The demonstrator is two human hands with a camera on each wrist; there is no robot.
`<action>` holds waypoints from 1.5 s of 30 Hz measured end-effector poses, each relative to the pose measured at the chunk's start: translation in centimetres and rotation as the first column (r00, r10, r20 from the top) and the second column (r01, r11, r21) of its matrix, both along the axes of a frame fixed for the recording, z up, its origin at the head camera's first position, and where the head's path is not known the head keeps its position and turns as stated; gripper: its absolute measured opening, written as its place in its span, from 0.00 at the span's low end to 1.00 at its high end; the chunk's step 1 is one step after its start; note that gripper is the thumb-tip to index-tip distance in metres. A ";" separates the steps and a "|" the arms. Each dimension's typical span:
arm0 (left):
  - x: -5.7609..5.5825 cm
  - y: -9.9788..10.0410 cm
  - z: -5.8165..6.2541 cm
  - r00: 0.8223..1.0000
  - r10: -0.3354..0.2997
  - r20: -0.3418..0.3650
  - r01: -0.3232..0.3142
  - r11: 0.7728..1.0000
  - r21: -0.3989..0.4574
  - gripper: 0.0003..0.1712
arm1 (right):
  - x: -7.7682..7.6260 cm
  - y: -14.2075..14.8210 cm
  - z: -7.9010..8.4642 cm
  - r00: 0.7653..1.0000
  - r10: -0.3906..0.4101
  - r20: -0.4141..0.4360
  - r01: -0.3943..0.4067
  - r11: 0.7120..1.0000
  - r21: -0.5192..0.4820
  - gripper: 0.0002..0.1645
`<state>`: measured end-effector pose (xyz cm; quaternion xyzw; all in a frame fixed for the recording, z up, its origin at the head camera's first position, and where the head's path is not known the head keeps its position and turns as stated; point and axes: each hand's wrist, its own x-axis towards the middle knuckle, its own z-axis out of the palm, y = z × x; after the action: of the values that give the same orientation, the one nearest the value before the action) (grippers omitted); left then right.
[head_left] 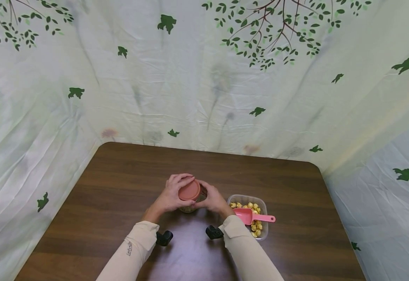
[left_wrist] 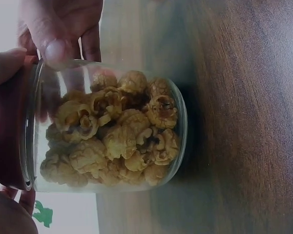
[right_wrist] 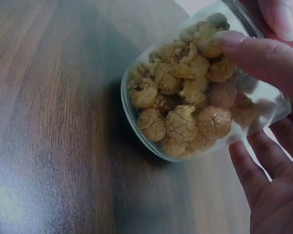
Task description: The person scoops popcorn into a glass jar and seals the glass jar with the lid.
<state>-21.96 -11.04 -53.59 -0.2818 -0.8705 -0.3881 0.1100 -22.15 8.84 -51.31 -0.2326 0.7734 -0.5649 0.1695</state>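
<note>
A clear glass jar (left_wrist: 112, 126) with a reddish-brown lid (head_left: 189, 190) stands upright on the table, held between both hands. Caramel popcorn (right_wrist: 180, 124) fills much of it. My left hand (head_left: 172, 194) grips the lid, thumb on the near side and fingers around the far side. My right hand (head_left: 212, 200) holds the glass body from the right; its thumb (right_wrist: 259, 53) lies against the glass just below the lid.
Right of my right hand is a clear plastic container (head_left: 265, 230) of popcorn, with a pink scoop (head_left: 244, 214) lying across it, handle pointing right. The brown wooden table (head_left: 296, 195) ends at a leaf-printed cloth (head_left: 197, 97) behind.
</note>
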 end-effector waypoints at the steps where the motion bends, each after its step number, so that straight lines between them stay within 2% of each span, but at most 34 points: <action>1: 0.0 0.0 0.0 1.000 0.000 0.000 0.000 1.000 0.000 0.41 | 0.0 0.0 0.0 1.000 0.001 0.000 -0.001 1.000 0.003 0.47; 10: 0.1 0.0 -0.4 1.000 0.004 -0.024 -0.003 1.000 0.031 0.43 | 0.1 0.0 0.0 1.000 -0.003 0.025 0.003 1.000 -0.005 0.46; 16: 0.1 0.0 -0.3 1.000 0.009 -0.004 -0.009 0.999 0.034 0.44 | 0.1 0.0 -0.2 1.000 -0.006 0.023 0.006 1.000 -0.016 0.46; 23: 0.3 0.0 -0.1 0.999 0.025 0.044 -0.026 0.999 0.021 0.46 | -1.4 -0.1 -3.8 0.999 -0.039 -0.009 0.040 0.998 0.054 0.48; 33: 0.4 0.0 -0.1 1.000 0.004 0.009 -0.004 0.999 0.043 0.51 | -1.3 0.0 -3.8 0.999 -0.037 -0.010 0.037 0.998 0.045 0.48; 45: 0.4 -0.2 -0.1 0.999 0.007 0.045 -0.010 0.998 0.061 0.55 | -1.4 -0.1 -3.9 0.999 -0.043 -0.001 0.043 0.999 0.031 0.49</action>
<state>-21.52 -11.23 -53.72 -0.2657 -0.8617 -0.4203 0.1006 -23.52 8.72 -55.19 -0.2133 0.7870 -0.5561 0.1609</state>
